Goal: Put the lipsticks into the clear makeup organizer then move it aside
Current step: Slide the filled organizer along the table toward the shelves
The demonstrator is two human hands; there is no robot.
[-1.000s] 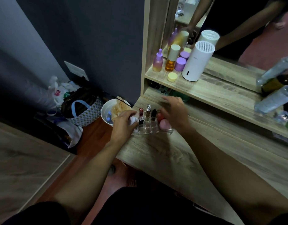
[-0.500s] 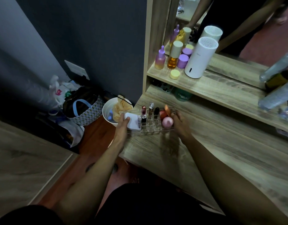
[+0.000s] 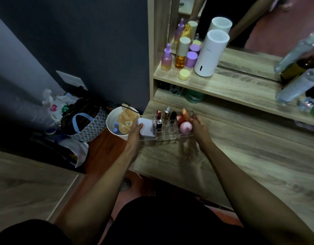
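The clear makeup organizer sits near the left end of the wooden vanity top. Several lipsticks stand upright in its slots, among them a red one and a black one. A white compact fills its left part; pink and orange makeup sponges fill its right part. My left hand grips the organizer's left end by the compact. My right hand grips its right end.
A white bin with crumpled paper stands on the floor just left of the vanity edge, beside a patterned bag. The shelf above holds bottles, a white cylinder and clear bottles. A green jar sits under the shelf.
Both hands moved from above the organizer to its two ends and closed on it. The organizer has shifted slightly toward the vanity's left edge.
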